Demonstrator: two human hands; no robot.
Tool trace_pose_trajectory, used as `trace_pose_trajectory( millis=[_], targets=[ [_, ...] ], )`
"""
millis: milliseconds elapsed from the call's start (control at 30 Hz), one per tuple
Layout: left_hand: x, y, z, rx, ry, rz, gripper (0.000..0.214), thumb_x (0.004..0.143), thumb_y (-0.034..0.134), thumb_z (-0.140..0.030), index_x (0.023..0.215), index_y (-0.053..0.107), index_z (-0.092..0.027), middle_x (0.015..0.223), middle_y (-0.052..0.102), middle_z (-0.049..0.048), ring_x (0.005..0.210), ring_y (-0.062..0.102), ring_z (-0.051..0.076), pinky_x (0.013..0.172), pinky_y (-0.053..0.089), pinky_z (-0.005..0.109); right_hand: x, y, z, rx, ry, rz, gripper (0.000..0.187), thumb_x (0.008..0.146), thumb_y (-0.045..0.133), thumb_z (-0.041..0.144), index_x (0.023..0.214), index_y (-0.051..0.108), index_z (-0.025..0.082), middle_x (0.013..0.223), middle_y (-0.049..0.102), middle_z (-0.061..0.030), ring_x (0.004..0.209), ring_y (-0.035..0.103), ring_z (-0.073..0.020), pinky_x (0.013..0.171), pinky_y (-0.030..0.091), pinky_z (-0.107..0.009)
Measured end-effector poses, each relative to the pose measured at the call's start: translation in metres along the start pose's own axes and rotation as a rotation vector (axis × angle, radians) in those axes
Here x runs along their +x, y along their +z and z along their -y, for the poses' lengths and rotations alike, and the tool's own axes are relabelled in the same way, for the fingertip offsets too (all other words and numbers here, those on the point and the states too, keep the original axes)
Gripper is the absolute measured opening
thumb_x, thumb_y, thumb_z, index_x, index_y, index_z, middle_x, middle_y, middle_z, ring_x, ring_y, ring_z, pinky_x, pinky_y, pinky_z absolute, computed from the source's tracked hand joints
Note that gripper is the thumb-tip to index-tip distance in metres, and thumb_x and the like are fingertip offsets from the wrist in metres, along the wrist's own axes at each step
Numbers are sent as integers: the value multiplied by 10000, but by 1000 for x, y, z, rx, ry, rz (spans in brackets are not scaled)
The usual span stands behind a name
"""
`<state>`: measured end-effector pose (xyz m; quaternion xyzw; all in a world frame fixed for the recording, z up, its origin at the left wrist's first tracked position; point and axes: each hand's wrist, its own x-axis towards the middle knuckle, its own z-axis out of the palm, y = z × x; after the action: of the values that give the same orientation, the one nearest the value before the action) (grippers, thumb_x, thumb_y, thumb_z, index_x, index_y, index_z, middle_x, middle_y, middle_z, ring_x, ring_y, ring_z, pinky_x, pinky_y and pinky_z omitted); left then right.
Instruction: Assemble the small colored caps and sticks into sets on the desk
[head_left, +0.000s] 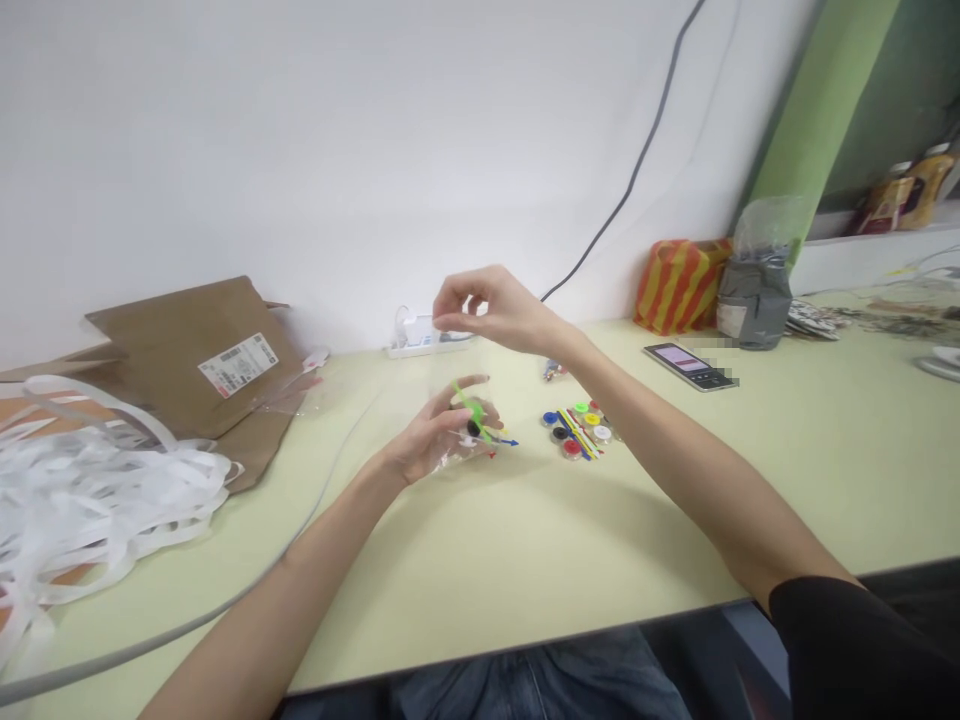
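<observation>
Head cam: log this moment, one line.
left hand: holds green stick | right hand: raised, fingers pinched, nothing visible held | nearby: colored discs

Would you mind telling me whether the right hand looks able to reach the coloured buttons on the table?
Probably yes: the right hand is raised close to the coloured buttons, and nothing seems to stand between them.

bright green strip (pixel 469 412); round discs (pixel 574 430) in blue, lime, yellow, black, white and red; bag (pixel 681 287) with orange-red and yellow diagonal stripes; brown paper (pixel 202 360); white ribbons (pixel 97 500); pale yellow table (pixel 480 560).
</observation>
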<state>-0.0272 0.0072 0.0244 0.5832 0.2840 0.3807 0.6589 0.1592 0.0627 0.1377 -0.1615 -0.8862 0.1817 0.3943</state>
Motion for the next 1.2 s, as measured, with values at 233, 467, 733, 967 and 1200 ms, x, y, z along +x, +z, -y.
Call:
trace_pose_trajectory(
  millis=[233, 467, 733, 967, 1200],
  targets=[
    [2, 1, 0, -44, 52, -74, 541, 832, 685, -313, 1344, 517, -268, 1073, 662, 87, 1079, 625, 278, 773, 573, 377, 1, 1, -31, -116, 56, -181, 147, 963, 520, 252, 939, 629, 156, 913, 675, -46, 854, 588, -144, 801, 456, -272],
    [-2, 2, -5, -202, 67, -66, 398, 845, 635, -318, 1233, 569, -254, 1073, 644, 74, 1206, 576, 331, 862, 582, 512, -17, 14, -87, -285, 367, 444, 120, 820, 636, 163, 915, 702, 132, 852, 712, -73, 723, 615, -155, 650, 431, -257],
    [3, -1, -3, -192, 63, -191, 341, 877, 631, -324, 1203, 568, -251, 1194, 684, 86, 1092, 677, 300, 700, 581, 348, -29, 62, -95, -54, 564, 859, 57, 750, 654, 176, 778, 616, 144, 787, 725, -51, 692, 665, -164, 616, 501, -250],
    [4, -5, -1, -117, -7, -134, 432, 878, 612, -451, 1243, 573, -224, 1189, 707, 133, 924, 729, 324, 452, 497, 274, -28, 66, -98, -18, 550, 865, 82, 734, 616, 106, 798, 591, 151, 770, 721, -35, 723, 684, -166, 627, 518, -234],
    [9, -5, 2, -68, 141, -195, 647, 807, 747, -225, 1399, 489, -249, 1273, 672, 107, 1101, 682, 259, 890, 569, 370, -32, 55, -109, -79, 671, 815, 253, 741, 707, 245, 960, 608, 168, 814, 733, -43, 668, 713, -182, 601, 526, -259]
  ],
)
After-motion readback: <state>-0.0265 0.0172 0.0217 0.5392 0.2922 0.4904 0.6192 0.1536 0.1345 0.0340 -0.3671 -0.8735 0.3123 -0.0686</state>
